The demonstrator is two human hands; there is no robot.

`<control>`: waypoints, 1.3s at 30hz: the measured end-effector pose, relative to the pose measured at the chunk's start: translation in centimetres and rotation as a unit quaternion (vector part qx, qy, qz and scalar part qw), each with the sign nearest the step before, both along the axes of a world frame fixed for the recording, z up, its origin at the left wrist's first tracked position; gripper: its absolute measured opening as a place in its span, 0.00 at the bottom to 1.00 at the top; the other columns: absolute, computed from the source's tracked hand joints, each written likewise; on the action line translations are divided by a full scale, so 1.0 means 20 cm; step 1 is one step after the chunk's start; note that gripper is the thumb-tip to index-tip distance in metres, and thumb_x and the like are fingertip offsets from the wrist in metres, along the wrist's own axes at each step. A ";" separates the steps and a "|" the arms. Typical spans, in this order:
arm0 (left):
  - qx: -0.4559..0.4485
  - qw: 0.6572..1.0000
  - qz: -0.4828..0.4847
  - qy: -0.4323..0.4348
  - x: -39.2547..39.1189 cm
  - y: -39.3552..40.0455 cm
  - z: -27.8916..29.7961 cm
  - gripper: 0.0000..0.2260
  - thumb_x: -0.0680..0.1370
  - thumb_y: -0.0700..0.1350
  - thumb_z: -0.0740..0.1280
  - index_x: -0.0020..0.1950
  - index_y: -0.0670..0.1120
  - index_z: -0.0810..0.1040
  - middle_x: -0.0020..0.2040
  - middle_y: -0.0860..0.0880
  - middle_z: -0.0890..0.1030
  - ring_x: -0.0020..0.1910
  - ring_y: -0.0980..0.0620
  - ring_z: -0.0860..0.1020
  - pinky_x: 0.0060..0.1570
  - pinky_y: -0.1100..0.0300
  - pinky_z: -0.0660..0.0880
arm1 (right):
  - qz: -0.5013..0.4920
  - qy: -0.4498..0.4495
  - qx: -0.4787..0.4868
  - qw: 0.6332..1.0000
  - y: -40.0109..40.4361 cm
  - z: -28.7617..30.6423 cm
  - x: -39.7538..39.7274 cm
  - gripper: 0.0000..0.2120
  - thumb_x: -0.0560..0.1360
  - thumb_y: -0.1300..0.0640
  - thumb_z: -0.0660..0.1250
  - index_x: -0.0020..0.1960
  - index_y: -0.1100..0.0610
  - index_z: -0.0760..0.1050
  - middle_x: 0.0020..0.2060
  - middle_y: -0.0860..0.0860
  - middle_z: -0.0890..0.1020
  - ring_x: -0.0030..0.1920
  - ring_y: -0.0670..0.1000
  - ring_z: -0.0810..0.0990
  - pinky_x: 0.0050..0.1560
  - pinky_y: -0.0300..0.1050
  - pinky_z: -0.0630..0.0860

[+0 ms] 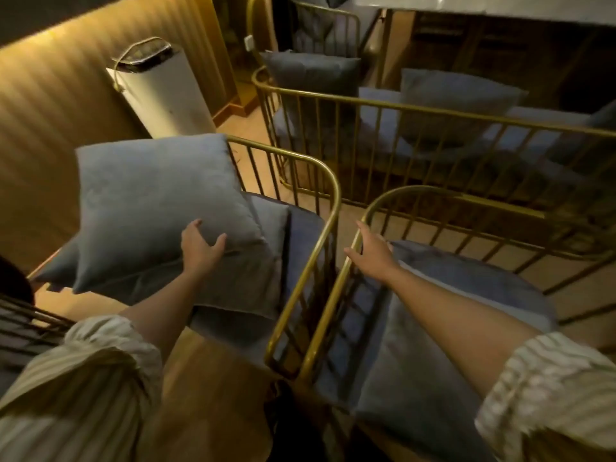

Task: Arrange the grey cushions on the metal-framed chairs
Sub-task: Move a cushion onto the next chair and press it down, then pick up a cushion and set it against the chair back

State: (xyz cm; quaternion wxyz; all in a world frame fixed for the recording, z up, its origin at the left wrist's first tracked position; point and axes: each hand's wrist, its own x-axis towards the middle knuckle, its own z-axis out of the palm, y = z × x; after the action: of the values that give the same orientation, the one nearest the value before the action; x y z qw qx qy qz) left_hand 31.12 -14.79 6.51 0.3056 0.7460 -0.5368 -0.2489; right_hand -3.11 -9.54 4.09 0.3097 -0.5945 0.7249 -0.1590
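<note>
My left hand (199, 245) grips the lower edge of a grey square cushion (156, 201), holding it tilted above the left gold-framed chair (325, 215). A second grey cushion (246, 278) lies under it on that chair's seat. My right hand (371, 253) rests open, fingers spread, on the curved top rail of the right gold-framed chair (433, 191). That chair carries a grey cushion (466, 295), partly hidden by my right forearm.
A long gold-railed bench (433, 111) behind holds several grey cushions (453, 98). A white bin with a dark lid (163, 88) stands by the ribbed wall at left. A dark wire frame (26, 321) sits at lower left. The floor is wood.
</note>
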 end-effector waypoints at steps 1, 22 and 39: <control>-0.003 1.000 0.005 -0.013 0.12 -0.05 0.02 0.31 0.77 0.47 0.71 0.76 0.42 0.62 0.73 0.39 0.65 0.72 0.39 0.66 0.71 0.44 0.65 | 0.004 -0.018 -0.007 1.000 -0.08 0.01 0.11 0.36 0.77 0.46 0.66 0.79 0.52 0.53 0.75 0.57 0.68 0.74 0.61 0.65 0.73 0.60 0.61; 0.150 0.938 0.220 0.222 1.51 -0.94 0.03 0.54 0.61 0.74 0.71 0.76 0.46 0.60 0.72 0.42 0.70 0.69 0.36 0.71 0.66 0.38 0.70 | -0.147 -0.292 0.173 0.929 -1.30 -0.19 1.49 0.50 0.69 0.29 0.65 0.79 0.56 0.53 0.76 0.58 0.63 0.73 0.63 0.65 0.70 0.56 0.65; 0.027 0.947 0.056 0.315 0.65 -1.05 0.28 0.44 0.60 0.73 0.73 0.65 0.44 0.76 0.58 0.49 0.81 0.59 0.49 0.79 0.60 0.53 0.75 | -0.313 -0.495 -0.024 0.810 -0.88 0.13 0.76 0.46 0.56 0.32 0.77 0.68 0.52 0.71 0.61 0.54 0.81 0.55 0.54 0.82 0.57 0.53 0.79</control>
State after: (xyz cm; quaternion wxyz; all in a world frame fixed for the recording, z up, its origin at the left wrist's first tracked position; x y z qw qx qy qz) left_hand 44.18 -35.70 12.07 0.4527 0.6659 -0.3637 -0.4683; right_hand 12.16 -27.22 6.68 0.5458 -0.1834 0.6159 -0.5377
